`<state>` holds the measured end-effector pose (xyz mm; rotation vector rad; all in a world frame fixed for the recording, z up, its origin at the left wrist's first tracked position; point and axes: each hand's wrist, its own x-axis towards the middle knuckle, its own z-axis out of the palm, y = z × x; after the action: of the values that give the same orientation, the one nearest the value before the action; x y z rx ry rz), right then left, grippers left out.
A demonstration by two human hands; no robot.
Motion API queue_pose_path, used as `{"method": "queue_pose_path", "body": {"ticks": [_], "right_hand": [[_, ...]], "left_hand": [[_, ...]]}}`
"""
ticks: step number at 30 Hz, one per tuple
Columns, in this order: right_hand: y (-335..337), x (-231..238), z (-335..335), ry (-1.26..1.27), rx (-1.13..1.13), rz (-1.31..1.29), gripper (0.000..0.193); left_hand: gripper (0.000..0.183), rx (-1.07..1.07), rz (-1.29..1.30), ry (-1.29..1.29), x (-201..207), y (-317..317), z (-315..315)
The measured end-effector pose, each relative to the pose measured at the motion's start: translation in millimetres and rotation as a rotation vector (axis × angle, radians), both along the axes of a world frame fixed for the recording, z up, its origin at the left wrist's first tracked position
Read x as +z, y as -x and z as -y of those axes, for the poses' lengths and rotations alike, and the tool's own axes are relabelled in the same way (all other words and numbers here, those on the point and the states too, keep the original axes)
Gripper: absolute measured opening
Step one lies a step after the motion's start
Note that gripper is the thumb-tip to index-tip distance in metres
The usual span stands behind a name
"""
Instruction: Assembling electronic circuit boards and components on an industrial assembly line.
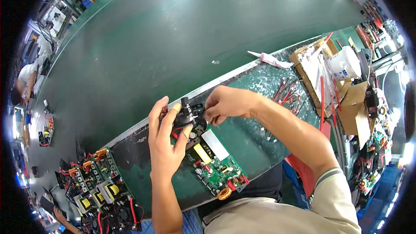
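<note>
Here, my left hand (167, 141) grips far end of green circuit board (214, 164), fingers curled around black part (190, 112) there. My right hand (227, 104) pinches same part from other side. Better keep board flat on dark work mat (255, 134), hold steady, press small, not force. Board lies between my hands and body, near end with copper coil (224, 193) toward me.
</note>
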<state>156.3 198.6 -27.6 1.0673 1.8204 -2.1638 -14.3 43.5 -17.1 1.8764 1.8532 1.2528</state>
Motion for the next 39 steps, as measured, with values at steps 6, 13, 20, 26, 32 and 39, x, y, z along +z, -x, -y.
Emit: {"method": "queue_pose_path", "body": {"ticks": [6, 13, 20, 26, 32, 39], "right_hand": [[5, 0, 4, -0.075, -0.002, 0.032, 0.019], [1, 25, 2, -0.076, 0.064, 0.088, 0.018], [1, 7, -3, -0.266, 0.256, 0.039, 0.021], [2, 19, 13, -0.868, 0.455, -0.024, 0.014], [-10, -10, 23, -0.993, 0.295, -0.121, 0.011], [-16, -10, 20, -0.771, 0.104, -0.207, 0.01]], "left_hand": [[0.049, 0.011, 0.004, -0.011, -5, 0, 2], [0.045, 0.0, -0.02, -0.024, -8, 3, 4], [0.044, 0.002, -0.041, -0.034, -6, 3, 4], [0.044, 0.006, -0.053, -0.037, -8, 2, 7], [0.034, 0.087, -0.13, 0.044, 2, -7, 20], [0.063, -0.042, -0.728, 0.255, 68, -45, -1]]}}
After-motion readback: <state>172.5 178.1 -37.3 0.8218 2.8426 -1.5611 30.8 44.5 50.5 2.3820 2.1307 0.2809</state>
